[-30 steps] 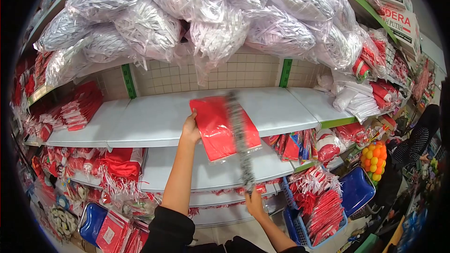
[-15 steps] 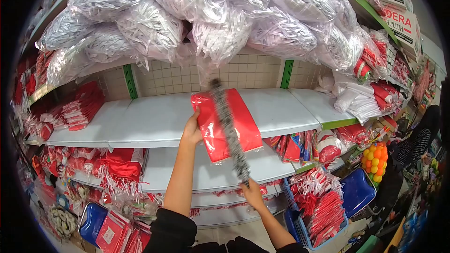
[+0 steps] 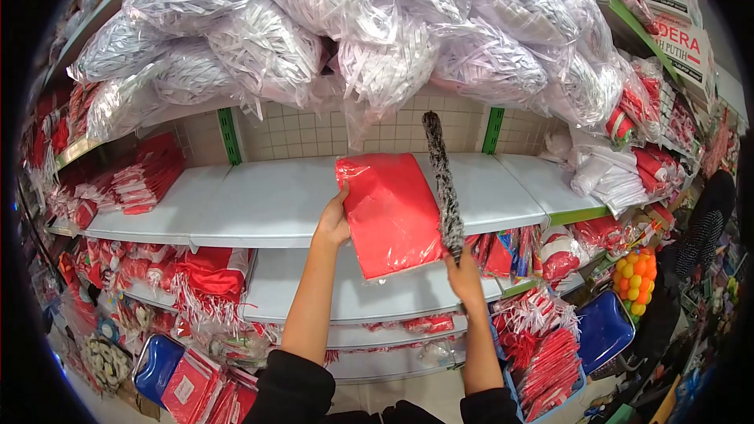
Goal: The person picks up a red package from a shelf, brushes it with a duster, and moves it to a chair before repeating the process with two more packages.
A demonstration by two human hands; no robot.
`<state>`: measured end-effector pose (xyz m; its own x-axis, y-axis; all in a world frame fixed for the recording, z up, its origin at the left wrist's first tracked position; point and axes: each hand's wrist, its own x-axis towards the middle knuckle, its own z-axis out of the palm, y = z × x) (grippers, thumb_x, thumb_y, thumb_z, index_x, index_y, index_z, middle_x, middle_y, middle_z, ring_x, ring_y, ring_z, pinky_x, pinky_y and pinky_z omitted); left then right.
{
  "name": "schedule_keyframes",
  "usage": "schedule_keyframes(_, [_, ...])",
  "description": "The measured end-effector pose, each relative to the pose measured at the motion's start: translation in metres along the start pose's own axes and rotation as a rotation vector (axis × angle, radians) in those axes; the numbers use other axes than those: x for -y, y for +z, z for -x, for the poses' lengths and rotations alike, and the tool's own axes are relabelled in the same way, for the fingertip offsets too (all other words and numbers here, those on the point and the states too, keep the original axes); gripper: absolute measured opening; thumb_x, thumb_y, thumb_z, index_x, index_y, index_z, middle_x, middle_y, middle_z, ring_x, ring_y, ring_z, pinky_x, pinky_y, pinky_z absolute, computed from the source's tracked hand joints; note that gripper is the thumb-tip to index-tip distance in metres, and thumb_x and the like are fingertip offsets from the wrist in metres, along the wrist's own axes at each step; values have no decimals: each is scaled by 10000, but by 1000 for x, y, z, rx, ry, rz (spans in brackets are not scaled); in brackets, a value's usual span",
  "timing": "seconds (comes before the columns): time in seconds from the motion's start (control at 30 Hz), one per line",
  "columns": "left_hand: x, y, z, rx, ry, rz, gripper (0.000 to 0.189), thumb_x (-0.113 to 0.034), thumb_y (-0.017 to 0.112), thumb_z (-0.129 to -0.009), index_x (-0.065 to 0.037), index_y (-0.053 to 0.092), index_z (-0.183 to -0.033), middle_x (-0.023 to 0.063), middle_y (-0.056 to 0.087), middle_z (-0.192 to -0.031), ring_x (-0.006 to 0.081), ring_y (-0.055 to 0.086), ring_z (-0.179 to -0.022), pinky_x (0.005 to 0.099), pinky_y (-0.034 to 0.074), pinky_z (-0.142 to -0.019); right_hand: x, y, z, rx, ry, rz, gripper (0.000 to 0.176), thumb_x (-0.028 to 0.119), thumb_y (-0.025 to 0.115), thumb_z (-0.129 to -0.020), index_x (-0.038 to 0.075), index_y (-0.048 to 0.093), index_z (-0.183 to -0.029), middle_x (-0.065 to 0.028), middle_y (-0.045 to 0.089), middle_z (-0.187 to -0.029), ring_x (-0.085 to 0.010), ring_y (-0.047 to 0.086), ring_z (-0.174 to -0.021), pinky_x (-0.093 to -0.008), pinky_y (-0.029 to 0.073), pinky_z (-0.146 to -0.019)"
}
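Observation:
My left hand [image 3: 336,218] grips the left edge of a flat red package [image 3: 391,216] in clear plastic, held up in front of the shelves. In my right hand [image 3: 463,271] is a grey fluffy duster [image 3: 442,180], its handle end in my closed fingers. The duster stands nearly upright, just right of the package, its tip tilted slightly left. Behind both lies the pale shelf board [image 3: 275,196].
Clear bags of white shredded strips [image 3: 385,55] fill the upper shelf. Red packages [image 3: 145,177] lie at the shelf's left, white packets [image 3: 605,169] at its right. A blue basket [image 3: 581,385] with red-and-white goods stands at lower right, a blue container [image 3: 153,365] at lower left.
The duster has swung from across the front of the red package to its right side, my right hand moving up and right. The package shifted slightly right in view.

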<state>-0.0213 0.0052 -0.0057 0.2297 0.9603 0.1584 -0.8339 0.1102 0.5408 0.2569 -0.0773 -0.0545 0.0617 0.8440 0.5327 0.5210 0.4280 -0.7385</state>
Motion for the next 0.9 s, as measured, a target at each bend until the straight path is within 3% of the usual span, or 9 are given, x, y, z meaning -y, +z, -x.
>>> schedule_keyframes(0.03, [0, 0, 0, 0, -1, 1, 393, -328, 397, -969, -43, 427, -1238, 147, 505, -1240, 303, 516, -1118, 460, 427, -965, 13, -12, -9, 40, 75, 62, 343, 229, 521, -859, -51, 432, -1037, -315, 598, -838, -488, 564, -839, -524, 431, -709])
schedule_keyframes(0.13, [2, 0, 1, -14, 0, 21, 390, -326, 398, -969, -43, 432, -1235, 146, 511, -1234, 300, 519, -1115, 456, 429, -963, 42, -30, -34, 155, 178, 308, 390, 271, 489, -872, -72, 390, -1029, -343, 581, -826, -490, 562, -858, -520, 444, -729])
schedule_keyframes(0.3, [4, 1, 2, -80, 44, 9, 394, -325, 386, -972, -29, 439, -1226, 148, 520, -1226, 295, 523, -1108, 445, 428, -963, 52, -31, -68, 424, 143, 758, 449, 363, 502, -880, -27, 429, -1090, -243, 579, -1020, -407, 607, -890, -499, 494, -744])
schedule_keyframes(0.43, [6, 7, 8, -87, 63, -18, 408, -336, 379, -973, -19, 444, -1222, 151, 516, -1232, 292, 520, -1110, 437, 430, -959, 81, -18, -56, 89, -47, 862, 490, 388, 537, -863, -12, 465, -1136, -231, 481, -1103, -389, 503, -1032, -534, 439, -795])
schedule_keyframes(0.53, [-5, 15, 26, -100, 51, -42, 414, -345, 386, -968, -18, 454, -1213, 152, 526, -1222, 289, 526, -1100, 435, 434, -948, 105, 8, -42, 53, -267, 581, 531, 410, 547, -857, 37, 445, -1221, -246, 461, -1168, -407, 432, -1115, -555, 374, -869])
schedule_keyframes(0.63, [-29, 22, 50, -53, 12, -35, 405, -333, 395, -965, -21, 464, -1212, 145, 540, -1208, 273, 536, -1093, 418, 440, -942, 130, 47, -20, 184, -351, 446, 634, 459, 508, -873, 82, 337, -1354, -323, 377, -1278, -464, 348, -1214, -591, 322, -929])
schedule_keyframes(0.73, [-66, 30, 80, 32, -30, -101, 393, -324, 432, -953, -20, 486, -1196, 131, 559, -1180, 243, 546, -1081, 387, 453, -928, 164, 85, -4, 321, -160, 355, 710, 504, 460, -886, 113, 213, -1424, -385, 254, -1349, -493, 245, -1287, -624, 257, -973])
schedule_keyframes(0.87, [-116, 62, 138, -46, 79, -289, 366, -316, 503, -928, -40, 520, -1168, 95, 586, -1131, 200, 571, -1022, 343, 472, -885, 207, 129, 10, 432, -227, -50, 731, 506, 379, -924, 108, 68, -1453, -380, 168, -1394, -523, 161, -1309, -553, 221, -1042])
schedule_keyframes(0.9, [-130, 66, 152, -17, 110, -321, 370, -311, 508, -926, -49, 514, -1187, 90, 581, -1136, 191, 562, -1029, 346, 472, -876, 220, 141, 11, 459, -297, -161, 742, 494, 360, -937, 104, -3, -1454, -325, 167, -1431, -487, 146, -1333, -492, 220, -1067])
